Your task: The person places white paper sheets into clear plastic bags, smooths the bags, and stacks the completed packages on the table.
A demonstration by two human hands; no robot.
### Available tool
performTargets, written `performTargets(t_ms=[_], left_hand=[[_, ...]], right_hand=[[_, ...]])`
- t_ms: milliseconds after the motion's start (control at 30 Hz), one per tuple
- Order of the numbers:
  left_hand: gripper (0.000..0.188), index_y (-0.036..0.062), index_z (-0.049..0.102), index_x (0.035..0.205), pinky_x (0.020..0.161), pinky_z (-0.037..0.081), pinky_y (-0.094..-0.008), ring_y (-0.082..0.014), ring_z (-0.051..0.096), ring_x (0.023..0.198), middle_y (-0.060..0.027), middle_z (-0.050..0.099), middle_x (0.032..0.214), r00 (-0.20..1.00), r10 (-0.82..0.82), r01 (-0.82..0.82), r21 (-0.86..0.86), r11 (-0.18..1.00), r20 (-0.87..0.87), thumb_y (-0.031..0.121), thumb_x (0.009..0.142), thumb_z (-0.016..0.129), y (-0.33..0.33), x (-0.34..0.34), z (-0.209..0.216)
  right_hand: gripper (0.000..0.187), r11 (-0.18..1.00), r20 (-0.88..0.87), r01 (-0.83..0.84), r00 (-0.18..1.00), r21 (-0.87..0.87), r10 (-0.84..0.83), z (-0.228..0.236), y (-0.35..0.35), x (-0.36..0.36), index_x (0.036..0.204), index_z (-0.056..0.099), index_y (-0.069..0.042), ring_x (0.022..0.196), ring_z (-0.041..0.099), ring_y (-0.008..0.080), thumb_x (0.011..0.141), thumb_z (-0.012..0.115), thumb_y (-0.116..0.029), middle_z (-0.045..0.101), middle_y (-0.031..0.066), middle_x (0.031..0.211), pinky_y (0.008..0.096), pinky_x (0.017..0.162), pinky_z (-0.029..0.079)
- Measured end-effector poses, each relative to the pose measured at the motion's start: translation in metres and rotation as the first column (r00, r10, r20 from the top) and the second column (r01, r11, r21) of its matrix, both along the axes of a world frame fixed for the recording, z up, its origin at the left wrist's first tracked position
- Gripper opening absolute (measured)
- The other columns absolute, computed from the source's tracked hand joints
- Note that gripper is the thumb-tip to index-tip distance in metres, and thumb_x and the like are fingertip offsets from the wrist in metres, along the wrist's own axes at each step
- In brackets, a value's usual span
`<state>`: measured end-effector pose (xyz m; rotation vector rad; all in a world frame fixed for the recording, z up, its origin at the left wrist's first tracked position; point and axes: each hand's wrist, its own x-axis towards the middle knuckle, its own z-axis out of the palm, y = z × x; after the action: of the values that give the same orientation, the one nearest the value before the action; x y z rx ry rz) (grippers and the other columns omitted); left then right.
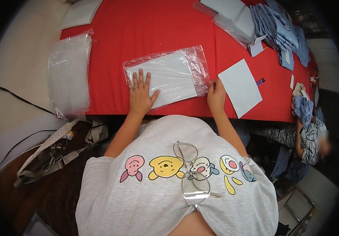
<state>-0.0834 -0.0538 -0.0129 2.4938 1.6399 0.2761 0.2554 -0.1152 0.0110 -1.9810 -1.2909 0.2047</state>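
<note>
A clear plastic bag lies on the red cloth in front of me, with a flat white sheet inside it. The bag's right end extends past the sheet as a loose, crinkled flap. My left hand rests flat on the bag's left part, fingers spread, a ring on one finger. At the flap's lower right corner, my right hand is closed, pinching the plastic's edge. Just right of that hand lies a loose white sheet, with a small dark blue pen-like item beside it.
Empty clear bags lie at the table's left edge. Far right hold white sheets in plastic and folded blue garments. Another person handles clothing at the right. A white stack sits far left; cables and straps hang below.
</note>
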Motion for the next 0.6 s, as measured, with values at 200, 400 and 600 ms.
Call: performTargets(t_ms=[200,400,600], left_hand=[[0.089,0.0136,0.028,0.174,0.133,0.010,-0.0628,-0.0416,0.010,0.168,-0.0180,0.012,0.183,0.999,-0.047,0.047,-0.003,0.999,-0.001,0.061,0.105,0.058,0.004,-0.010,0.001],[0.088,0.0163,0.029,0.174,0.133,0.010,-0.0620,-0.0397,0.010,0.168,-0.0162,0.014,0.183,0.996,-0.089,0.089,-0.007,0.996,0.005,0.060,0.104,0.061,0.006,-0.016,0.005],[0.088,0.0176,0.030,0.174,0.134,0.010,-0.0603,-0.0374,0.009,0.169,-0.0146,0.014,0.183,0.995,-0.096,0.096,0.010,0.995,0.020,0.060,0.103,0.063,0.006,-0.017,0.003]], right_hand=[[0.022,0.968,-0.368,-0.003,0.925,-0.251,-0.093,0.015,-0.009,0.055,0.107,0.067,-0.001,0.087,0.069,0.0307,0.098,0.076,-0.018,0.070,0.0172,0.092,0.0436,0.076,0.053],[0.055,0.978,0.297,-0.202,0.938,0.044,0.181,0.048,0.017,0.006,0.129,0.064,-0.004,0.106,0.068,0.0321,0.084,0.086,-0.026,0.067,0.0177,0.124,0.0421,0.085,0.054],[0.045,0.945,0.397,-0.320,0.860,-0.072,0.322,0.019,0.056,-0.003,0.121,0.074,-0.009,0.110,0.069,0.0343,0.082,0.083,-0.028,0.070,0.0162,0.126,0.0457,0.090,0.055]])
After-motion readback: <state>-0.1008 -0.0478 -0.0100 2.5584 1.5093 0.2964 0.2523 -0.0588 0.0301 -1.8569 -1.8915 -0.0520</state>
